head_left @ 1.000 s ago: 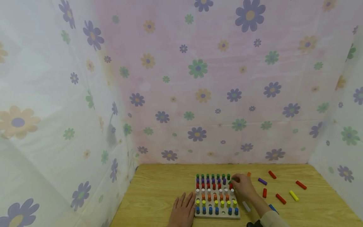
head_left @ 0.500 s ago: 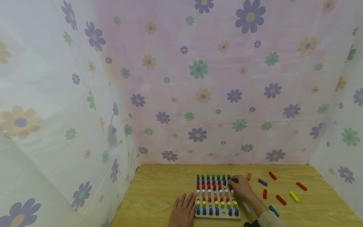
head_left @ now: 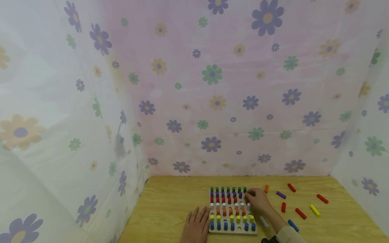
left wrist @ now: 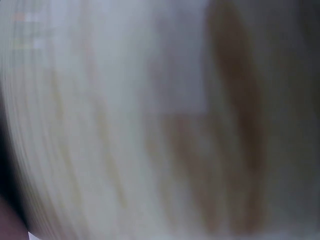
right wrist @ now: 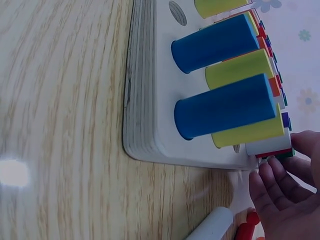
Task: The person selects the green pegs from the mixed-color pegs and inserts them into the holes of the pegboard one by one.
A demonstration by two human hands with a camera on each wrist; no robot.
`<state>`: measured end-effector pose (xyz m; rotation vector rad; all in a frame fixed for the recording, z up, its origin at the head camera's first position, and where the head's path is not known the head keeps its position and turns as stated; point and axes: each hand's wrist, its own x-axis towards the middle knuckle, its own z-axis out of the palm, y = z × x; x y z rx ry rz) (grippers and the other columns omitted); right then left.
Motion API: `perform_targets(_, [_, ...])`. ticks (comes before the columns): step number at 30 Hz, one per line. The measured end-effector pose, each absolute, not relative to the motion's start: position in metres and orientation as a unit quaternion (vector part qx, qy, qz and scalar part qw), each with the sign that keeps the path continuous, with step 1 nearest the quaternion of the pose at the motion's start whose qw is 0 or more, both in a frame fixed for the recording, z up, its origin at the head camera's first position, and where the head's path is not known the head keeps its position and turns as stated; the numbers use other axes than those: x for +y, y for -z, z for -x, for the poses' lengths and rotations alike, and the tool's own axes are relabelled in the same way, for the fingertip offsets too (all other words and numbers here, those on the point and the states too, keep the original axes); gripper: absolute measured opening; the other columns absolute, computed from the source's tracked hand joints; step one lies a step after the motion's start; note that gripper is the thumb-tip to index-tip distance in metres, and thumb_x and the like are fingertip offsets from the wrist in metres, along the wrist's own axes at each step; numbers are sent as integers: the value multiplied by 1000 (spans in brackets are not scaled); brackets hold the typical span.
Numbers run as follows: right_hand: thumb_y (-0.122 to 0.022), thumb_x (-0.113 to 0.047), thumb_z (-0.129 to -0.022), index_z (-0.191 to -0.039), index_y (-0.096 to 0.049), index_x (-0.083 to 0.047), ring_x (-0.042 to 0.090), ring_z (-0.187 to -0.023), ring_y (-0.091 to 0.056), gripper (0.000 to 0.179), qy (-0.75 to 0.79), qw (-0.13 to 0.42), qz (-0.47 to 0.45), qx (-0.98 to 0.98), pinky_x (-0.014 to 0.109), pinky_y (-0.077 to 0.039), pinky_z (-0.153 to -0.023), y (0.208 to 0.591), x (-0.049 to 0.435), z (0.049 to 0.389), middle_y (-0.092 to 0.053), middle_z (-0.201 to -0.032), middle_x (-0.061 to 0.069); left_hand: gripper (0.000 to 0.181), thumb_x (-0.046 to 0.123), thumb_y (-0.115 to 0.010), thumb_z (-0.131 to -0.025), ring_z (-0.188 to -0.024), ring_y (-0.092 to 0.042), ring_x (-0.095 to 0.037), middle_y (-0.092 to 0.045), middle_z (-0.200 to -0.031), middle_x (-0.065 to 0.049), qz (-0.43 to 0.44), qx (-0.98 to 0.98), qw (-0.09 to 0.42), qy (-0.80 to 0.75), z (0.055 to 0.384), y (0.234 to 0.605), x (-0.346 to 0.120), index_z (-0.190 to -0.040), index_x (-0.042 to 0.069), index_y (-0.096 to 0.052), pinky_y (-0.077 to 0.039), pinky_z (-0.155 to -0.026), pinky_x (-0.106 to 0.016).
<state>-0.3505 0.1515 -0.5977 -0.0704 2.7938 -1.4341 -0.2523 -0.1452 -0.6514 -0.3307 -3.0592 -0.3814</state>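
A pale wooden pegboard (head_left: 232,232) carries rows of green, purple, red, white, orange, yellow and blue pegs standing upright. My right hand (head_left: 258,199) pinches a green peg (right wrist: 286,154) at the right end of the purple row; in the head view my fingertips cover it. A red peg (head_left: 247,200) stands just in front of those fingers. Along the board's left edge my left hand (head_left: 197,225) rests on the table, its fingers extended and spread. Only blurred, streaky surfaces show in the left wrist view.
Loose pegs lie on the wooden table (head_left: 170,199) to the board's right: several red, a purple peg (head_left: 281,194), an orange peg (head_left: 266,188), a yellow peg (head_left: 315,210), a blue peg (head_left: 293,225) and a white peg (head_left: 264,222). Flowered cloth (head_left: 231,84) surrounds the table.
My right hand has shifted slightly down and left, bringing the green peg from beside the purple row to its right end. My left hand stays in place.
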Motion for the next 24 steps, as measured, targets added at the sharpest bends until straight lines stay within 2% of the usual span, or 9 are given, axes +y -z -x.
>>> perform_targets(5, [-63,-9,-101,-107,-72,5,20,-85,-66,18,472,1,37,881,42,-59,-75,596,153,346,-71,-94,7,59,55,-17,-111,-148,-38,-30,-43,-160,9,103,-989,24,108,255,654,-149,-159,31,-42,-31,-119,-59])
perform_targets(14, [-65,-10,-100,-111,-72,4,25,-95,-68,19,461,-5,63,885,44,-60,-81,591,177,339,-72,-102,7,59,57,-21,-110,-148,-37,-32,-46,-158,7,95,-984,15,151,261,662,-149,-157,29,-46,-29,-119,-61])
perform_targets(20, [-63,-10,-101,-117,-70,7,24,-92,-69,24,463,2,87,882,35,-60,-75,579,191,333,-73,-103,11,55,47,-38,-110,-145,-38,-42,-50,-155,-8,102,-958,9,268,267,653,-157,-152,14,-52,-25,-116,-69])
perform_targets(22, [-63,-11,-102,-118,-69,7,26,-95,-69,25,464,5,87,881,36,-61,-76,574,196,331,-73,-105,12,52,40,-43,-109,-143,-41,-44,-52,-152,-14,115,-945,14,307,269,649,-162,-149,7,-52,-27,-115,-70])
perform_targets(24, [-63,-12,-102,-121,-68,7,27,-97,-68,27,463,12,86,882,38,-61,-78,571,201,330,-72,-108,12,51,36,-45,-109,-142,-42,-44,-51,-152,-17,119,-936,3,331,271,642,-167,-149,6,-51,-31,-114,-69])
